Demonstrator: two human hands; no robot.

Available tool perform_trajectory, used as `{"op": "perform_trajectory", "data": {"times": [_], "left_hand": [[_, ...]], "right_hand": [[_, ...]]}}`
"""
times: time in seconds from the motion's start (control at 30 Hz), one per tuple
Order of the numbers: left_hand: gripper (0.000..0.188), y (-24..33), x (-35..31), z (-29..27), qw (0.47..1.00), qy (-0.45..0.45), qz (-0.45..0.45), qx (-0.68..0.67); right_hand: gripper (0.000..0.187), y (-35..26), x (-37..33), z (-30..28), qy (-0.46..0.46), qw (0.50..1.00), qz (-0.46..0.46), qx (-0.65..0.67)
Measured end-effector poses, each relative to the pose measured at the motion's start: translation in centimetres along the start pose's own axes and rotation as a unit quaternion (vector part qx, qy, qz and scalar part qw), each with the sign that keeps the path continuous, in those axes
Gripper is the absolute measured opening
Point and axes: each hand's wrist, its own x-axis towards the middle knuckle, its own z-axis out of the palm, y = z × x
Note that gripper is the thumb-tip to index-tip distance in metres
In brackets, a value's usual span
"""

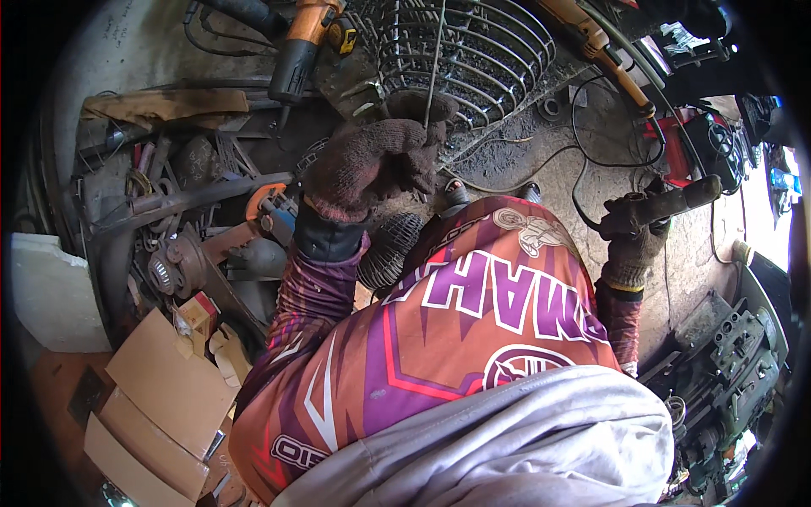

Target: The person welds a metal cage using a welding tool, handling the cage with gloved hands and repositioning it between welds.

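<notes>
Plainly, the left hand (367, 165) is the nearer one to the wire cage (507, 55).
Head view: its gloved fingers are closed on the lower end of a thin rod (436, 63), whose long axis runs away from the body across the cage; the right hand (635, 228), well apart, is wrapped around a dark tube (691, 196) pointing rightward. A black cable (574, 114) loops between.

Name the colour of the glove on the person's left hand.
The glove is dark reddish-brown, seen best in the head view.
</notes>
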Motion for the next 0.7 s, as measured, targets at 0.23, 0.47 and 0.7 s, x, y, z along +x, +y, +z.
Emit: {"op": "perform_trajectory", "data": {"times": [0.23,0.47,0.7], "left_hand": [[0.027,8.1,2.9,-8.1,0.682,-0.012,0.273,0.678],[0.014,11.9,4.9,-3.1,0.784,0.217,0.232,0.534],[0.028,1.5,2.6,-9.3,0.695,0.259,0.226,0.632]], "right_hand": [[0.037,0.3,0.1,-0.2,-0.037,0.998,-0.044,0.031],[0.036,-0.3,0.1,-0.4,-0.050,0.997,-0.006,0.057],[0.035,-0.8,-0.3,-0.3,-0.026,1.000,0.003,0.017]]}}
